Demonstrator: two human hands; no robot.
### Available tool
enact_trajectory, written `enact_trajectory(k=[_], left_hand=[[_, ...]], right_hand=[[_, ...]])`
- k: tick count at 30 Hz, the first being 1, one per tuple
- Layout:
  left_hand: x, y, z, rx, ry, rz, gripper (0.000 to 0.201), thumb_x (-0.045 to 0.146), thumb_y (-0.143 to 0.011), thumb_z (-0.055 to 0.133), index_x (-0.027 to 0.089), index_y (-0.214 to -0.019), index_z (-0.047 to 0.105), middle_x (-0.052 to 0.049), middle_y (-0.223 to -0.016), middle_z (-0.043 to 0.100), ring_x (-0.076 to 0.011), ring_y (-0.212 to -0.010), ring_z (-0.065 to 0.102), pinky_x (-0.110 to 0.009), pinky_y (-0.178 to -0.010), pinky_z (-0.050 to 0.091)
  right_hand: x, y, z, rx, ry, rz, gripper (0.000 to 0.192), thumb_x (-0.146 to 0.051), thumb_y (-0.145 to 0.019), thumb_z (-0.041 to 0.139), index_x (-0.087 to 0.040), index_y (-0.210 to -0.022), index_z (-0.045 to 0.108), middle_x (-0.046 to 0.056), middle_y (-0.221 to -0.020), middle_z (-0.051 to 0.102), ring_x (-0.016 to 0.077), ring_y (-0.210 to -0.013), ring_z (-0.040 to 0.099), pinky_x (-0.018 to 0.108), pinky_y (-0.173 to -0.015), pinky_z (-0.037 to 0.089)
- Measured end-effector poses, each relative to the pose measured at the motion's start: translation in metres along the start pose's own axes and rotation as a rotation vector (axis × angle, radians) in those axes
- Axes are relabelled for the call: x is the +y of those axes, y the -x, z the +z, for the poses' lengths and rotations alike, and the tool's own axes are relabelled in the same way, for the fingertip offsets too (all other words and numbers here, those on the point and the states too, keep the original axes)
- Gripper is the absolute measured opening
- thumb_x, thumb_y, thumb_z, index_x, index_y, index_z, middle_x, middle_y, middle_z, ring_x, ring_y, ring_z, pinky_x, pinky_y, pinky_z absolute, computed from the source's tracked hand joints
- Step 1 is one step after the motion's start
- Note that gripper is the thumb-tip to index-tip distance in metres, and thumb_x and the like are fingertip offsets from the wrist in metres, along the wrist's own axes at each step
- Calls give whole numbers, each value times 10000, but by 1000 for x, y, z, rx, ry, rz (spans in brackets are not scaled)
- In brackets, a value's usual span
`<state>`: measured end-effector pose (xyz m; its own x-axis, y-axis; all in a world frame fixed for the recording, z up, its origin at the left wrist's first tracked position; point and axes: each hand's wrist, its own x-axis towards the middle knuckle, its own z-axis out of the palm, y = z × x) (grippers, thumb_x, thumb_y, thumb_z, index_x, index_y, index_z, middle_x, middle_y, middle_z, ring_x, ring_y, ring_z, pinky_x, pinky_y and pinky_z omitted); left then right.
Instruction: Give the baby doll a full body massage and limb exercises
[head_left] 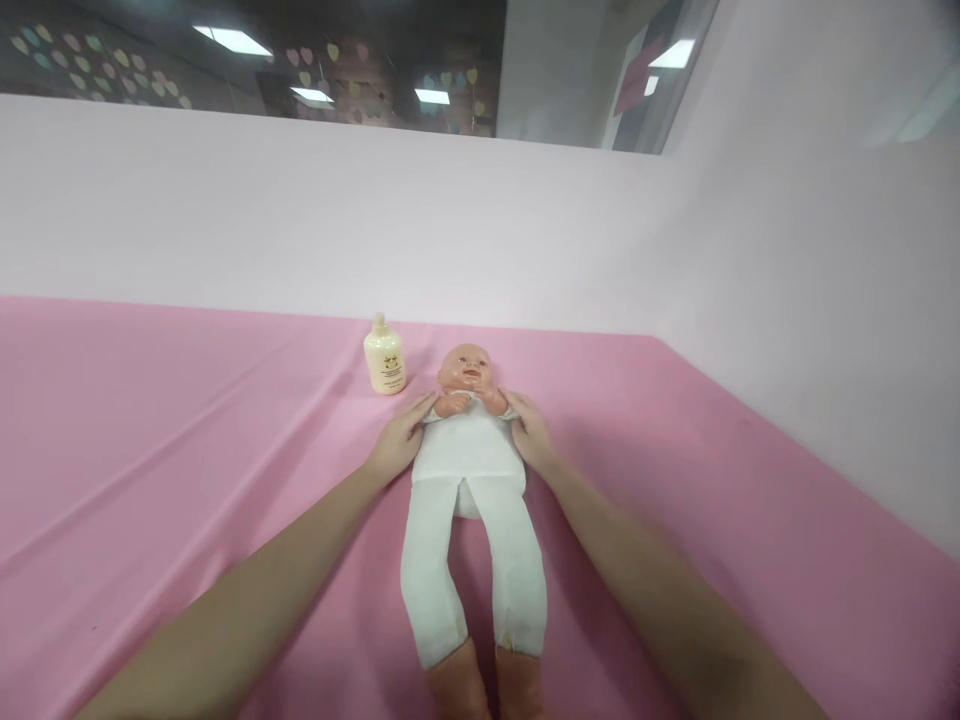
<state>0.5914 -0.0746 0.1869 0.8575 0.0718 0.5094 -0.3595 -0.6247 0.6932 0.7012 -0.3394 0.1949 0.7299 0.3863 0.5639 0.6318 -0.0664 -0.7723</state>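
A baby doll (pixel 469 445) with a white cloth body lies on its back, head toward the wall and feet toward me. Its bent arms bring both small hands up near the chin. My left hand (pixel 401 440) holds the doll at its arm on the left side, the fingers along the white sleeve. On the opposite side my right hand (pixel 531 432) grips the other arm the same way. Parts of my fingers are hidden behind the doll's arms. Upright beside the doll's head, left of it, stands a cream-coloured bottle (pixel 385 362) with a rounded top and a printed label.
A pink cloth (pixel 187 430), creased on the left, covers the surface under the doll. White walls (pixel 337 220) rise behind it and on the right (pixel 825 250). Above the back wall, a dark window (pixel 405 50) shows ceiling lights and heart-shaped decorations.
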Motion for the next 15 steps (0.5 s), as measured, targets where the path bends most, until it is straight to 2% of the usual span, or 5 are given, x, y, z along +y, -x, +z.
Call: enact_trajectory(k=[3, 6, 8, 11, 15], left_hand=[[1, 0, -1, 54, 6, -48, 661, 144, -845, 478, 290, -1489, 446, 0, -1538, 462, -249, -1453, 389, -481, -1253, 242], [2, 0, -3, 170, 119, -124, 737, 197, -874, 532, 298, -1561, 285, -27, -1584, 388, -265, -1479, 339, -486, -1240, 260], [1, -2, -4, 251, 223, -147, 815, 225, -882, 567, 313, -1585, 164, -47, -1616, 323, -266, -1481, 334, -475, -1216, 310], [-7, -5, -6, 367, 341, -153, 890, 231, -901, 565, 371, -1577, 3, -52, -1646, 237, -239, -1469, 351, -445, -1174, 383], [-24, -7, -9, 465, 437, -275, 842, 256, -932, 529, 357, -1549, -35, -100, -1611, 289, -232, -1422, 407, -436, -1111, 449]], right_hand=[[6, 1, 1, 4, 31, 12, 642, -156, -821, 481, -310, -1444, 490, 10, -1445, 555, 216, -1366, 474, 483, -1224, 286], [11, 0, 0, 133, -91, 133, 822, -166, -817, 486, -313, -1573, 201, 20, -1557, 426, 205, -1427, 416, 495, -1225, 286], [14, -2, -2, 247, -155, 152, 934, -143, -778, 493, -324, -1588, 65, 5, -1639, 265, 193, -1495, 306, 475, -1241, 255], [24, -5, -6, 439, -176, 145, 987, -145, -745, 501, -340, -1582, 18, -34, -1680, 74, 187, -1550, 132, 448, -1261, 203], [47, -6, -12, 602, -233, 380, 970, -225, -768, 504, -334, -1573, -26, 20, -1680, 61, 228, -1542, 176, 479, -1234, 286]])
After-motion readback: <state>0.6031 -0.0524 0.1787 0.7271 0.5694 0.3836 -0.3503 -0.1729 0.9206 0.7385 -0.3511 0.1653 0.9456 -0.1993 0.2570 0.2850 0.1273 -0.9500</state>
